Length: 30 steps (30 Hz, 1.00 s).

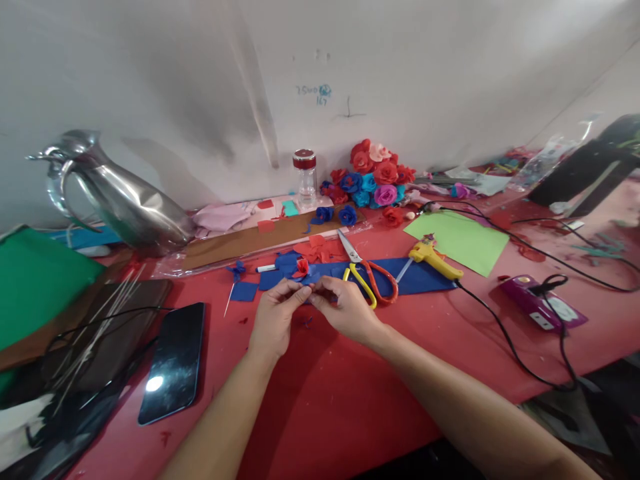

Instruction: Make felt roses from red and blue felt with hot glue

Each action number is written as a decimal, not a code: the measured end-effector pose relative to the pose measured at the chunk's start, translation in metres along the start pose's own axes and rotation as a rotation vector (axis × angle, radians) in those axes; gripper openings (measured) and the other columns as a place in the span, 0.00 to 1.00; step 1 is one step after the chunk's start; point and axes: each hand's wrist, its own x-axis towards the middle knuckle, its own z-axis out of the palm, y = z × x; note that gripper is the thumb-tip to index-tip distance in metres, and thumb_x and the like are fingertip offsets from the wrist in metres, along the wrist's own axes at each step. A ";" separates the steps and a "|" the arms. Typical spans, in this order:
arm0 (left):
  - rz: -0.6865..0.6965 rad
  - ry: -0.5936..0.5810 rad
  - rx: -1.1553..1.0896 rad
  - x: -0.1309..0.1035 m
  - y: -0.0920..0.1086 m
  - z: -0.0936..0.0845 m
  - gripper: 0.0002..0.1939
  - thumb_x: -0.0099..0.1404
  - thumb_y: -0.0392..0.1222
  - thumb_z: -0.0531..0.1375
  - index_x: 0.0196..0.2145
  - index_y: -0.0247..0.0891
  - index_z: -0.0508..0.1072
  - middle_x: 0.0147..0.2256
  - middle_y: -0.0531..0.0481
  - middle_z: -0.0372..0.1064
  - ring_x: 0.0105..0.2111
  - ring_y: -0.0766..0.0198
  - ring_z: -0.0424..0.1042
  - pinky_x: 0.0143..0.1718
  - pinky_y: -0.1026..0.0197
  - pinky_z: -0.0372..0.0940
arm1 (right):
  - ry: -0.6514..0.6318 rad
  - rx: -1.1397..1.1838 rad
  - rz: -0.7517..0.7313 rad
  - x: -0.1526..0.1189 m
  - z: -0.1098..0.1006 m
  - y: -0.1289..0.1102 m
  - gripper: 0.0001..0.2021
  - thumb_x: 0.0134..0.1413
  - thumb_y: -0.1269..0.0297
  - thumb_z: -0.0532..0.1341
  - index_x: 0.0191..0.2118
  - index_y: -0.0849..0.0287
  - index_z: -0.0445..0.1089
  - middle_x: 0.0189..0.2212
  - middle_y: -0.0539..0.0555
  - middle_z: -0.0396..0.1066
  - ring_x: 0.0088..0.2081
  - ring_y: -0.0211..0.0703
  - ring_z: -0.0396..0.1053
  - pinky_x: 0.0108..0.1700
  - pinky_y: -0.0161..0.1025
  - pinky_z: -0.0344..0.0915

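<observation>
My left hand (278,313) and my right hand (345,308) meet over the near edge of the blue paper, fingertips pinched together. Whatever is between them is hidden by the fingers. Just beyond the fingertips shows a small red paper flower (302,268) with blue paper around it; whether it is held or lies behind I cannot tell. Scissors (367,272) with yellow and red handles lie right of my hands on a dark blue paper strip (430,275). A yellow glue gun (434,259) rests on that strip. A small blue square (243,291) lies to the left.
Left are a phone (173,363), a steel jug (127,193) and green sheets (45,283). Behind stand a glass jar (305,180) and a heap of paper roses (373,175). Right are light green paper (463,239), a purple power strip (540,303) and trailing black cables.
</observation>
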 end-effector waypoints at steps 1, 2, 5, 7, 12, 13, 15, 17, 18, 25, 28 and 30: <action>-0.011 0.006 -0.011 0.000 0.001 0.001 0.09 0.42 0.41 0.73 0.20 0.37 0.77 0.23 0.55 0.69 0.30 0.67 0.66 0.38 0.63 0.61 | -0.004 0.010 0.001 0.000 0.000 0.000 0.03 0.54 0.69 0.60 0.30 0.59 0.70 0.27 0.52 0.75 0.28 0.38 0.71 0.31 0.33 0.65; -0.022 0.013 -0.021 -0.001 0.001 0.001 0.10 0.41 0.40 0.74 0.20 0.37 0.77 0.23 0.55 0.70 0.29 0.67 0.66 0.37 0.63 0.61 | -0.009 0.021 0.004 0.000 0.001 0.000 0.03 0.54 0.68 0.61 0.30 0.59 0.70 0.27 0.51 0.75 0.28 0.38 0.71 0.31 0.33 0.65; -0.049 0.028 -0.036 -0.002 0.003 0.003 0.11 0.39 0.40 0.75 0.19 0.37 0.77 0.22 0.55 0.71 0.28 0.67 0.67 0.36 0.63 0.61 | -0.009 0.038 0.016 0.000 0.001 0.000 0.03 0.53 0.68 0.62 0.29 0.58 0.69 0.26 0.51 0.75 0.28 0.38 0.71 0.31 0.33 0.65; -0.052 0.030 -0.040 -0.002 0.004 0.004 0.12 0.38 0.40 0.75 0.19 0.37 0.77 0.23 0.54 0.72 0.28 0.67 0.68 0.37 0.62 0.62 | -0.001 0.028 0.010 0.000 0.001 0.000 0.03 0.53 0.68 0.62 0.29 0.59 0.70 0.27 0.51 0.76 0.28 0.39 0.72 0.31 0.33 0.66; -0.023 -0.018 -0.070 -0.002 0.005 0.006 0.11 0.38 0.40 0.75 0.20 0.38 0.77 0.23 0.54 0.73 0.28 0.66 0.69 0.38 0.61 0.64 | 0.022 -0.032 -0.041 0.000 0.001 0.001 0.05 0.54 0.71 0.61 0.28 0.59 0.71 0.28 0.53 0.77 0.29 0.39 0.73 0.32 0.33 0.66; -0.019 -0.022 -0.076 -0.001 0.005 0.006 0.11 0.38 0.39 0.75 0.20 0.38 0.78 0.23 0.54 0.73 0.28 0.66 0.69 0.39 0.61 0.64 | 0.026 -0.040 -0.045 0.000 0.001 0.001 0.05 0.54 0.71 0.61 0.29 0.59 0.72 0.28 0.53 0.77 0.29 0.39 0.73 0.33 0.34 0.66; -0.019 -0.018 -0.083 -0.001 0.005 0.006 0.10 0.38 0.39 0.74 0.20 0.38 0.78 0.23 0.54 0.74 0.28 0.66 0.69 0.38 0.61 0.64 | 0.039 -0.054 -0.045 0.000 0.002 0.002 0.05 0.54 0.72 0.61 0.29 0.59 0.72 0.28 0.53 0.77 0.29 0.40 0.73 0.33 0.34 0.66; -0.024 -0.003 -0.082 -0.001 0.005 0.006 0.10 0.38 0.38 0.74 0.20 0.38 0.78 0.23 0.54 0.74 0.28 0.66 0.69 0.37 0.61 0.65 | 0.056 -0.069 -0.037 0.000 0.002 0.002 0.04 0.53 0.72 0.62 0.29 0.59 0.73 0.28 0.52 0.77 0.30 0.40 0.73 0.33 0.34 0.66; -0.027 0.008 -0.080 -0.001 0.005 0.006 0.10 0.38 0.38 0.74 0.20 0.38 0.78 0.24 0.53 0.74 0.28 0.66 0.69 0.37 0.61 0.65 | 0.065 -0.076 -0.032 -0.001 0.002 0.003 0.04 0.53 0.71 0.62 0.30 0.58 0.73 0.28 0.52 0.78 0.30 0.40 0.73 0.33 0.34 0.66; -0.034 0.040 -0.085 -0.002 0.005 0.008 0.10 0.37 0.38 0.74 0.19 0.39 0.78 0.24 0.52 0.76 0.28 0.65 0.71 0.39 0.59 0.66 | 0.101 -0.130 -0.059 -0.001 0.002 0.005 0.05 0.53 0.74 0.64 0.30 0.58 0.75 0.29 0.52 0.78 0.31 0.41 0.74 0.34 0.34 0.67; -0.045 0.026 -0.103 -0.002 0.005 0.008 0.09 0.37 0.38 0.74 0.19 0.39 0.79 0.25 0.52 0.76 0.28 0.66 0.71 0.39 0.60 0.66 | 0.114 -0.139 -0.076 -0.002 0.002 0.006 0.05 0.53 0.74 0.64 0.30 0.58 0.75 0.29 0.53 0.78 0.32 0.42 0.75 0.35 0.35 0.68; -0.055 0.027 -0.101 -0.002 0.005 0.008 0.09 0.37 0.38 0.74 0.19 0.39 0.79 0.24 0.52 0.77 0.29 0.66 0.71 0.40 0.61 0.66 | 0.121 -0.130 -0.089 -0.002 0.003 0.007 0.06 0.53 0.74 0.64 0.31 0.57 0.76 0.30 0.53 0.78 0.33 0.42 0.75 0.36 0.35 0.69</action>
